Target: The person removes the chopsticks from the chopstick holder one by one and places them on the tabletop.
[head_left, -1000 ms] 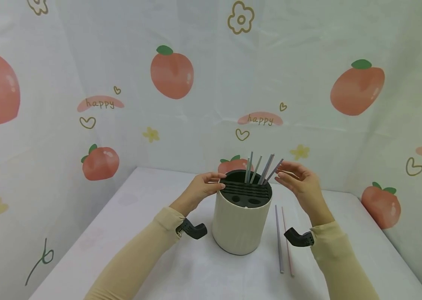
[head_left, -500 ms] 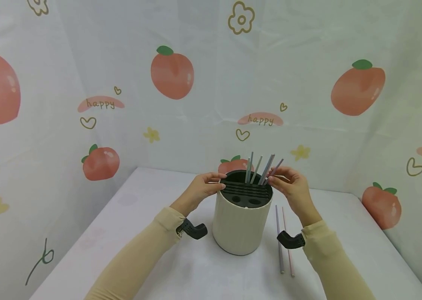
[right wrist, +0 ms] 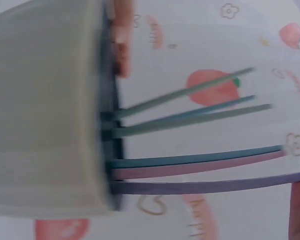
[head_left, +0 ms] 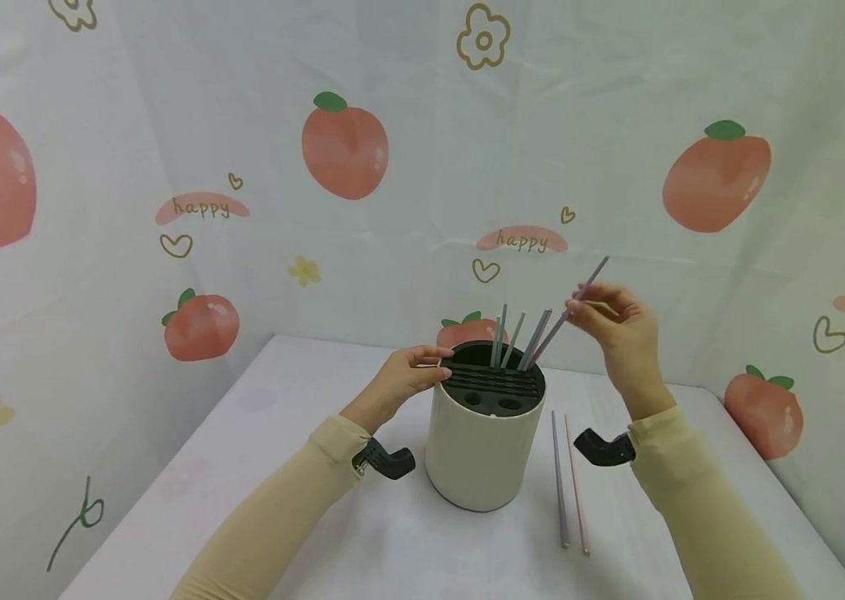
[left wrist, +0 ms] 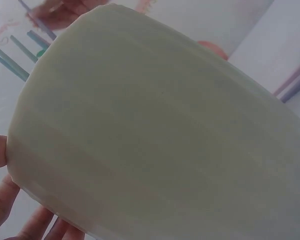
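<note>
A cream cylindrical knife block (head_left: 477, 454) with a black slotted top stands upright on the table. My left hand (head_left: 402, 377) holds its rim at the left; in the left wrist view those fingers (left wrist: 37, 220) lie along its side. Several coloured chopsticks (head_left: 512, 342) in green, blue and pink lean out of its rear opening. To the right and above, my right hand (head_left: 617, 329) pinches a purple chopstick (head_left: 553, 332) near its upper part. That chopstick slants, and its lower end is hidden inside the block; the right wrist view shows the purple chopstick (right wrist: 205, 187) beside the others.
A purple chopstick (head_left: 561, 492) and a pink chopstick (head_left: 577, 492) lie side by side on the white table (head_left: 302, 517), right of the block. A white cloth (head_left: 422, 108) printed with fruit hangs behind and at both sides.
My right hand first moved in to the purple chopstick low by the rim, then rose up and right, drawing it partly out of the block. My left hand has stayed on the rim.
</note>
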The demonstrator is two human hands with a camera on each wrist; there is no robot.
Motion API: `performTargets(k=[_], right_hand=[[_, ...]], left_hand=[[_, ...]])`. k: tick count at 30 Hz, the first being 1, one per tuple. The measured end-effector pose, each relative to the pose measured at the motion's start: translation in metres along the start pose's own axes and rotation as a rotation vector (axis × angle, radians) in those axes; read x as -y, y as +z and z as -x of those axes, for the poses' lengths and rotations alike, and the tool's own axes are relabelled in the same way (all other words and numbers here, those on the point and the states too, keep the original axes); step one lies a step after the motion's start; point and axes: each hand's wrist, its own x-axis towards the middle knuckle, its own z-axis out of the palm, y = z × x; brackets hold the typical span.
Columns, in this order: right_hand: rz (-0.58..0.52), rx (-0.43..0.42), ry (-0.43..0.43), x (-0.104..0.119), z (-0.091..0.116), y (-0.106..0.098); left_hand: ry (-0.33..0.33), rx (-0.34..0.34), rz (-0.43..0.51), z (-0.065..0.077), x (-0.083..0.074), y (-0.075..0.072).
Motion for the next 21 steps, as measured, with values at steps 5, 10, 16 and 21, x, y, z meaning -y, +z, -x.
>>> performTargets(k=[5, 10, 16, 21], right_hand=[[-0.228, -0.157, -0.078, 0.045, -0.028, 0.003], [-0.254, -0.262, -0.040, 0.073, -0.044, -0.013], [-0.140, -0.214, 0.179, 0.050, -0.033, -0.052], [0.058, -0.082, 0.402, -0.001, -0.001, -0.091]], left_hand=[[-0.003, -0.001, -0.002, -0.001, 0.000, -0.001], [-0.006, 0.000, -0.005, 0.000, -0.001, -0.001], [-0.010, -0.002, -0.004, 0.000, 0.000, 0.000], [-0.010, -0.002, 0.005, 0.000, 0.000, 0.000]])
